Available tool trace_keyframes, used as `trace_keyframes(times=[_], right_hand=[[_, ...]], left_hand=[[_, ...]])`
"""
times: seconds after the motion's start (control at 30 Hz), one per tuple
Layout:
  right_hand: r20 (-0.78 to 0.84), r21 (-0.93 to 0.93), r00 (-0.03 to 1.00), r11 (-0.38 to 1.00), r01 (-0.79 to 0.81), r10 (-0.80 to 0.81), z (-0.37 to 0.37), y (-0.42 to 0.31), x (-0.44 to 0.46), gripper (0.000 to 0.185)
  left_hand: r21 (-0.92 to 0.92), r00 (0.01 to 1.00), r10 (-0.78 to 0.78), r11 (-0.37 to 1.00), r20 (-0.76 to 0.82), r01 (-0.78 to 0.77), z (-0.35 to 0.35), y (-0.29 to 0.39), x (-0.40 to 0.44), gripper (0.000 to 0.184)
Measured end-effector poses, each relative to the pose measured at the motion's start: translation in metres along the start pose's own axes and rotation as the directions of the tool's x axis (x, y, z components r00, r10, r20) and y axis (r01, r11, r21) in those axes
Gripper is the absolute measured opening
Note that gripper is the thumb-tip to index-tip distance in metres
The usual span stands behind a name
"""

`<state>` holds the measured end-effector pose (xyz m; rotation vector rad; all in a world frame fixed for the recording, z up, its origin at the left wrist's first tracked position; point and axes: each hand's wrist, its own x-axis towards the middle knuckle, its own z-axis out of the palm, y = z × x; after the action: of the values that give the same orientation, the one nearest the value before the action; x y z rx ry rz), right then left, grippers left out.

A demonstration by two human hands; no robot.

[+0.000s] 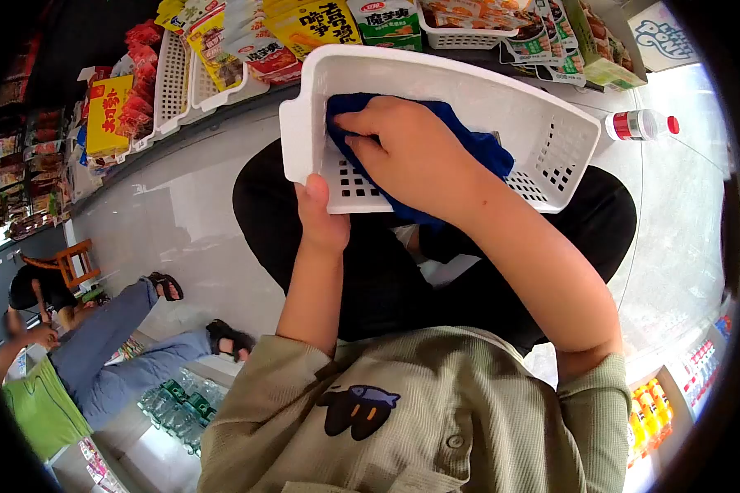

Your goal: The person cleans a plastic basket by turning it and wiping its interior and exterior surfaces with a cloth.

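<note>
Evidently, the widest area is taken by the pale tiled floor (181, 222), along whose far side many snack packets (312, 29) are displayed. Before them, the legs in black trousers (271, 193) are bent, and over these the white basket (510, 111) is held, its inside turned upward. Inside it, at the left end, the blue cloth (483, 150) is spread, partly covered by the right hand (411, 148). By this hand, with fingers bent, the cloth is gripped and pressed to the basket. By the left hand (325, 218), the near left corner is clasped, the thumb over the rim; its other fingers cannot be seen. As only this corner is held, the basket could be tipped if it is pressed too strongly at one end. The cloth could be caught in the holes if it is dragged sharply. If the right end is swung outward, the bottle (629, 126), which is placed just beside it, could be knocked.
</note>
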<state>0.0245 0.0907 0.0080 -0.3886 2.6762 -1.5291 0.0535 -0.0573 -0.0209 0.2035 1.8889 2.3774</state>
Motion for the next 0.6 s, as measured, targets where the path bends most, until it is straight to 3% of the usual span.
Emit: trace_keyframes(times=[0.17, 0.27, 0.37, 0.43, 0.6], right_hand=[[0.202, 0.007, 0.975, 0.995, -0.095, 0.091, -0.006, 0.001, -0.002, 0.032], [0.26, 0.032, 0.966, 0.999, -0.007, -0.001, -0.005, 0.01, -0.005, 0.034], [0.294, -0.072, 0.955, 0.996, 0.06, -0.036, -0.009, 0.003, -0.003, 0.034], [0.459, -0.258, 0.888, 0.962, 0.085, 0.045, -0.022, -0.009, 0.001, 0.041], [0.518, -0.386, 0.854, 0.905, 0.177, 0.053, -0.03, -0.009, 0.003, 0.048]], left_hand=[[-0.027, 1.0, -0.01, 1.0, -0.014, 0.01, 0.002, 0.0, 0.002, 0.082], [-0.022, 1.0, -0.003, 1.0, 0.002, 0.003, 0.0, -0.003, 0.0, 0.081], [-0.007, 0.999, -0.015, 1.0, -0.036, 0.015, -0.003, -0.005, -0.003, 0.081], [0.01, 0.999, -0.037, 0.999, -0.04, 0.038, -0.004, -0.006, -0.005, 0.081], [-0.006, 0.998, -0.068, 0.998, -0.011, 0.068, -0.004, -0.006, -0.008, 0.084]])
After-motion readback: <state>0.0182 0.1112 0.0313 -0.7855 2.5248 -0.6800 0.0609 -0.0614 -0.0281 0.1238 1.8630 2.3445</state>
